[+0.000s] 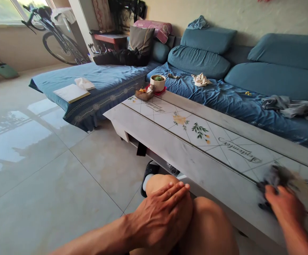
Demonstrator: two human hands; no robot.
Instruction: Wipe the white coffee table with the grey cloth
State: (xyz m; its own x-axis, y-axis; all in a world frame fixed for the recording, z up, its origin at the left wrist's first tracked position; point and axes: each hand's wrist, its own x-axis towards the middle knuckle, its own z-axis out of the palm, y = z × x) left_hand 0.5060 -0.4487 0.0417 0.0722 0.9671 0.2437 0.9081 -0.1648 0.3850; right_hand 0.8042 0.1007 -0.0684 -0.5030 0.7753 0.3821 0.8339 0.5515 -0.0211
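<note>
My left hand (164, 210) lies flat over my knee, fingers stretched out together, with nothing in it. On the right, my right hand (286, 203) grips a crumpled dark grey cloth (274, 177) over the near half of the coffee table (159, 132). Motion smears both the cloth and that hand, and part of the cloth is hidden behind the fingers. Beneath the cloth runs a white table mat (215, 141) printed with flowers and the word "September".
A brown see-through box (144, 94) and a potted succulent (158, 84) stand at the table's far end. Behind is a blue-covered sofa (191, 88) with crumpled cloths on it. At left, a notepad (71, 92) lies on the sofa's chaise; a bicycle (61, 40) stands farther back.
</note>
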